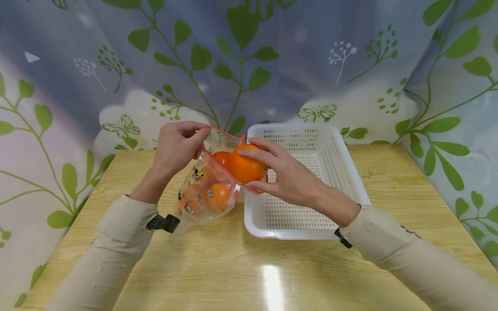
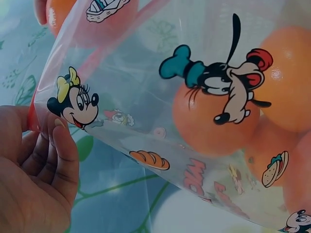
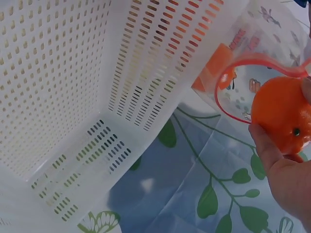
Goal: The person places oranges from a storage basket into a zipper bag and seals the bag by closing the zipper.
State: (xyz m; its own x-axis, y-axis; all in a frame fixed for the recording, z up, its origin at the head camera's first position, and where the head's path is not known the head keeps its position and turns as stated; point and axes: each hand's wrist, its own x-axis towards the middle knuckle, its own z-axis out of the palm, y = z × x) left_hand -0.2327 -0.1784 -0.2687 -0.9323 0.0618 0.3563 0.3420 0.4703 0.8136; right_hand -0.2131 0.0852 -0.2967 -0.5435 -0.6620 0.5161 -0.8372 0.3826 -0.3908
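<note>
In the head view my left hand [image 1: 177, 144] pinches the red-edged rim of a clear zip bag [image 1: 202, 207] printed with cartoon figures. Several oranges lie inside the bag; one orange [image 2: 214, 121] shows through its wall in the left wrist view, where the left hand [image 2: 39, 170] grips the edge. My right hand [image 1: 288, 177] holds another orange [image 1: 248, 163] at the bag's mouth, thumb below and fingers over it. The right wrist view shows this orange's stem end, with the right hand [image 3: 286, 179] around it and the red rim right beside it.
A white perforated plastic basket [image 1: 268, 234] stands right of the bag, under my right forearm; no fruit shows in its visible part. Both rest on a wooden table [image 1: 218, 268]. Behind hangs a leaf-patterned curtain [image 1: 288, 65].
</note>
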